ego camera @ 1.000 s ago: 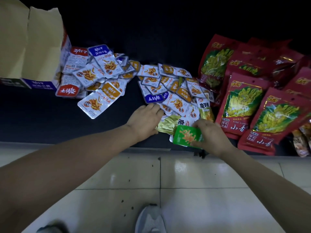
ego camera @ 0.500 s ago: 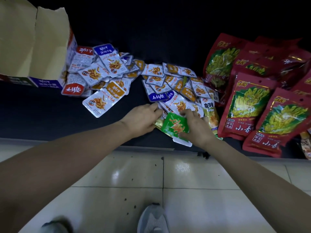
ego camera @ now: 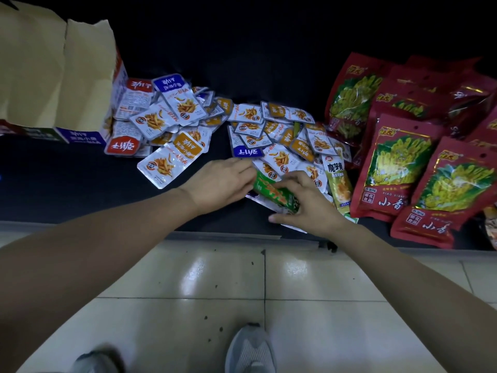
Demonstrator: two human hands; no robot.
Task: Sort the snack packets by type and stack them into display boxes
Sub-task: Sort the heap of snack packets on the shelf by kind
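R hand [ego camera: 304, 203] curls over the green packet [ego camera: 271, 193], holding it. L hand [ego camera: 220, 184] lies flat, fingers straight, tips at the packet's left end. The packet sits at the near edge of the silver packet pile [ego camera: 282, 130] on the worktop [ego camera: 80, 184], well apart from the display box [ego camera: 53, 76] at far left. Best bet: pinch firmly for the handover and keep greens separate w/o dragging silvers off the edge. Vs 1 s ago, the packet has shifted left and the hands have closed up.

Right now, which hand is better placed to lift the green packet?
The right hand: its fingers curl over the green packet, thumb at its near edge. The left hand lies flat beside it.
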